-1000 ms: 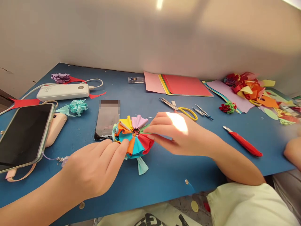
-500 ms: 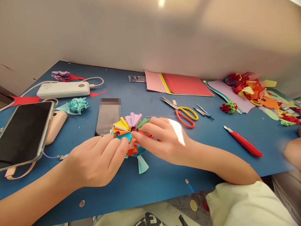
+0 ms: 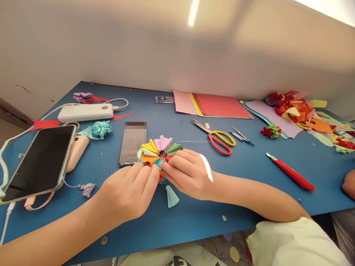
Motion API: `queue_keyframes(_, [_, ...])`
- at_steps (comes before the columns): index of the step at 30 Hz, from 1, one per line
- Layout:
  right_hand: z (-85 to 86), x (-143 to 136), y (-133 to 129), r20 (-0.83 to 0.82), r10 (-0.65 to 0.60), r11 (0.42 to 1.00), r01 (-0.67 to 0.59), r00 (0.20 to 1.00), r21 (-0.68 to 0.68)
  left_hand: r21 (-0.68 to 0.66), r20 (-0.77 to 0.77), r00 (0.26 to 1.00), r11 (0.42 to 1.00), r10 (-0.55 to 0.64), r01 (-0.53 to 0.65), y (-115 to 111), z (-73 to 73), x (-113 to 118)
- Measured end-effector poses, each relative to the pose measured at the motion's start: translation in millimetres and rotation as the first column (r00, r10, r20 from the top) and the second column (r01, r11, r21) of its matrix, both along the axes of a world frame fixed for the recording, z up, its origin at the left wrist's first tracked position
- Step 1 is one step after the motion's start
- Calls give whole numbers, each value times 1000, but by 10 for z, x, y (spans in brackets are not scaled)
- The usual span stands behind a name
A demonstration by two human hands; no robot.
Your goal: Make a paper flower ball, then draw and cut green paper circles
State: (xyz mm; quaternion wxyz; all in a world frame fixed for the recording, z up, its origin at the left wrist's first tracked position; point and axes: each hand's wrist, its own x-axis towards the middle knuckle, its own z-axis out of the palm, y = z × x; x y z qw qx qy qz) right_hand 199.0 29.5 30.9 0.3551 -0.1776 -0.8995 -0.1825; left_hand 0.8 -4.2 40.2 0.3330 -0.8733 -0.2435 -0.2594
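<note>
Between my two hands, low over the blue table, is a paper flower (image 3: 161,143) of pleated petals in purple, yellow, green, orange, red and blue. My left hand (image 3: 130,188) is closed, its fingertips pinching the flower's lower left petals. From the other side my right hand (image 3: 191,171) is closed on the red and green petals, fingertips near the flower's centre. The fingers hide the flower's lower part. Just below it a loose light-blue pleated paper piece (image 3: 172,196) lies on the table. Behind the flower, a phone (image 3: 133,144) lies flat, partly covered by the petals.
Red-and-yellow scissors (image 3: 219,140), tweezers (image 3: 241,136) and a red utility knife (image 3: 294,173) lie to the right. Coloured paper sheets (image 3: 222,105) and paper scraps (image 3: 299,111) are at the back. Left are another phone (image 3: 41,159), a white power bank (image 3: 85,112) and crumpled teal paper (image 3: 100,129).
The camera view has shifted, so the table appears lower and slightly to the right. Both hands stay on the flower, their fingertips slightly repositioned around its lower petals.
</note>
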Motion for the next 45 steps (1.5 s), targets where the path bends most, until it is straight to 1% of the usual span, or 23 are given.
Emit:
queue_keyframes(3, [-9,-12,-23,-16,-15,999,16,1000,43,-1,7,1000,1000,-21,21,9,-31,-14])
queue_keyframes(6, [5,-17,-50,-56,16,994,-10,998,107,-8,49,995,996,-83,83,28,-48,-11])
queue_keyframes(9, [22,-18,-89,-80,62,981,-45,995,191,-47,154,982,992,-107,115,31,-57,15])
queue_keyframes(12, [10,-23,-117,-77,43,960,-20,996,280,-108,251,963,986,-99,130,40,-82,23])
queue_keyframes(13, [-5,-28,-118,-65,21,952,0,998,308,-117,243,965,984,-101,133,51,-97,15])
queue_keyframes(15, [-48,-41,-104,-9,-23,947,25,1000,321,-120,158,983,986,-96,116,85,-138,-15])
queue_keyframes(18, [-89,-49,-72,89,-84,970,62,992,233,-113,-4,999,992,-52,51,149,-205,-64])
queue_keyframes(20, [-45,-21,-69,157,-124,985,103,980,135,-86,-45,999,996,-28,24,178,-229,-80])
queue_keyframes(22, [77,47,-85,224,-141,990,140,964,18,-62,-58,998,998,-19,15,188,-227,-80])
queue_keyframes(24, [245,149,-106,247,-119,983,150,962,-109,-73,-51,998,997,-23,19,181,-206,-72])
queue_keyframes(25, [329,206,-111,237,-116,976,155,965,-155,-101,-33,999,995,-28,25,174,-192,-68])
queue_keyframes(27, [464,313,-108,209,-164,957,207,964,-203,-175,48,998,983,-41,49,161,-167,-63])
queue_keyframes(29, [533,397,-100,251,-210,937,268,945,-223,-236,138,989,968,-47,79,156,-146,-66])
queue_keyframes(30, [545,426,-102,307,-203,928,283,930,-243,-254,175,984,963,-40,85,157,-138,-71])
queue_keyframes(31, [545,449,-111,375,-171,919,285,911,-273,-267,206,978,960,-29,85,160,-131,-77])
queue_keyframes(34, [514,480,-187,553,3,888,252,833,-385,-323,320,946,945,48,61,170,-114,-98])
queue_keyframes(35, [503,483,-219,584,43,882,243,811,-403,-351,362,928,935,90,46,171,-108,-102])
queue_keyframes(37, [488,489,-272,612,73,890,226,787,-396,-394,434,884,919,173,13,172,-93,-105])
queue_keyframes(39, [481,501,-298,622,60,906,218,781,-362,-453,465,845,891,264,-28,173,-73,-104])
queue_keyframes(40, [479,509,-300,627,44,912,225,778,-343,-496,472,824,867,315,-47,176,-62,-105])
queue_keyframes(42, [476,530,-292,635,4,914,255,773,-316,-613,466,764,786,447,-87,192,-39,-114])
queue_keyframes(45, [489,566,-267,636,-47,890,321,771,-324,-773,395,667,620,632,-130,245,-8,-146])
